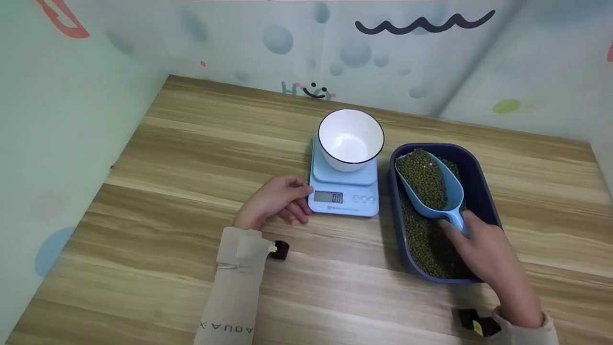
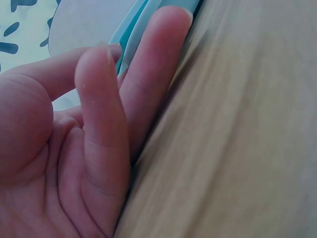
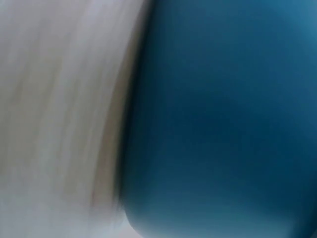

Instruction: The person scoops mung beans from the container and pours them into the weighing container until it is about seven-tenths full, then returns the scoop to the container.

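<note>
My right hand (image 1: 488,244) grips the handle of a light blue scoop (image 1: 455,184), which is heaped with green mung beans (image 1: 421,179). The scoop is over a dark blue basin (image 1: 483,191) holding more beans. At the left edge of a pale blue kitchen scale (image 1: 345,208), my left hand (image 1: 280,199) touches the side with its fingertips. Up close in the left wrist view, its fingers (image 2: 101,114) are loosely extended along the scale's edge. A white bowl (image 1: 349,139) with a dark rim stands on the scale, whose display reads 0.0.
The basin's wall (image 3: 218,119) fills much of the right wrist view, blurred. Everything stands on a wood-grain table (image 1: 191,163) with pale patterned walls (image 1: 230,43) behind and at the left. The scale sits just left of the basin.
</note>
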Demonstrator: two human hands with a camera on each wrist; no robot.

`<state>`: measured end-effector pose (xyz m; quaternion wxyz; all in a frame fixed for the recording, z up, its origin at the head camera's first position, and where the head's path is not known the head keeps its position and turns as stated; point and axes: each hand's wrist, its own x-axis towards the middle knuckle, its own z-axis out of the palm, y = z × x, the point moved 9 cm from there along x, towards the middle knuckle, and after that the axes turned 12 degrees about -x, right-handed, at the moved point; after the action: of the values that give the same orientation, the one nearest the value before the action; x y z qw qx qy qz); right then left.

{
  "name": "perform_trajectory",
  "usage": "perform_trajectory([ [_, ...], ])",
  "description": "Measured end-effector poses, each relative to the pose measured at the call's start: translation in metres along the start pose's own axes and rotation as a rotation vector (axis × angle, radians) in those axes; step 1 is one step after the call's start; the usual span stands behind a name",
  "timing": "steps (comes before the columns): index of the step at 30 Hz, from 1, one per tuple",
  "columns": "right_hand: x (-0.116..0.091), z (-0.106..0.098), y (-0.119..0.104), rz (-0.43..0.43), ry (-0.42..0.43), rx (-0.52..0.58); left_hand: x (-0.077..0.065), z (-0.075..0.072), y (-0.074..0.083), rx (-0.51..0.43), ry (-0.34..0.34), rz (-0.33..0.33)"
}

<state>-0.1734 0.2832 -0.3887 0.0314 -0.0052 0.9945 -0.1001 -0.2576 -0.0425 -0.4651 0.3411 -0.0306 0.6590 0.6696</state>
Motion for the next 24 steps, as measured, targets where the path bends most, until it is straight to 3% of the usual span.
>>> perform_trajectory([
  [24,0.0025,0.0014,0.0006,-0.017,-0.010,-0.014,-0.0006,0.0024,0.0027,-0.028,-0.006,0.012],
])
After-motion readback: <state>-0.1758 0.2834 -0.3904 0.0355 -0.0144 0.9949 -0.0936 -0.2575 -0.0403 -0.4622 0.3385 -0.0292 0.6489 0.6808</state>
